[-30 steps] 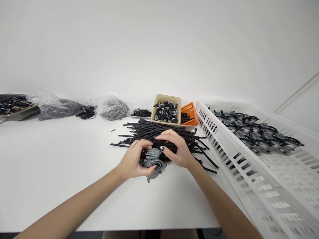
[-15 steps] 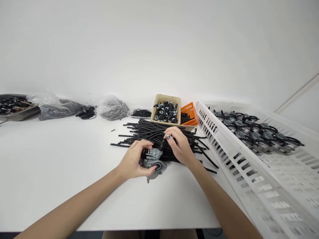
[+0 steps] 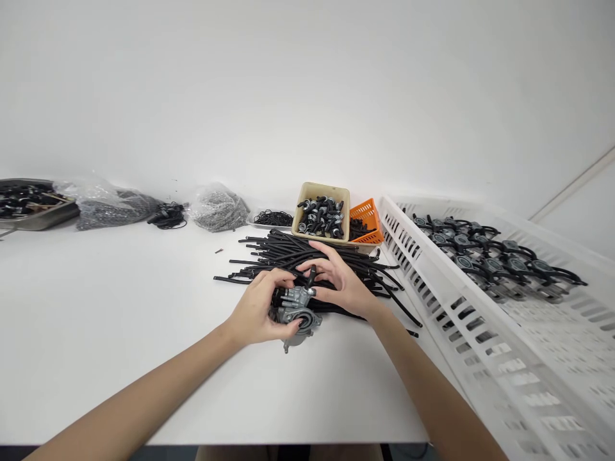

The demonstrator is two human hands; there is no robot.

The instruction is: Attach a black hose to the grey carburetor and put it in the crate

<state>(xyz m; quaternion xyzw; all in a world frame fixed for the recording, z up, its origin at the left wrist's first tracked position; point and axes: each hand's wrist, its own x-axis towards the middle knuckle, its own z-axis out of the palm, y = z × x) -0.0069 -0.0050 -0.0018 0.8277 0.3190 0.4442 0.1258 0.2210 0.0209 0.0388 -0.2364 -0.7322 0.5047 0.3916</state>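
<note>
My left hand [image 3: 266,306] grips a grey metal carburetor [image 3: 298,314] from its left side, thumb across the front near the round bore. A short black rubber boot [image 3: 312,276] sticks up from the carburetor's top right. Around that boot my right hand [image 3: 340,282] has its fingers spread, with the thumb tip close to the boot's base; whether it touches is unclear. Directly behind both hands lies a pile of black rubber hoses [image 3: 283,248], partly hidden by my right hand.
To the right, a white slotted crate [image 3: 485,333] holds several carburetors [image 3: 494,264]. A cream bin [image 3: 306,190] of small parts and an orange basket [image 3: 377,221] stand behind the hoses. Plastic bags [image 3: 218,208], a small tray of black rings [image 3: 273,218] and a metal tray [image 3: 52,219] line the wall.
My right hand has loosened its pinch on the top of the black boot and slid down slightly, fingers now spread. The left hand and the carburetor have stayed in place.
</note>
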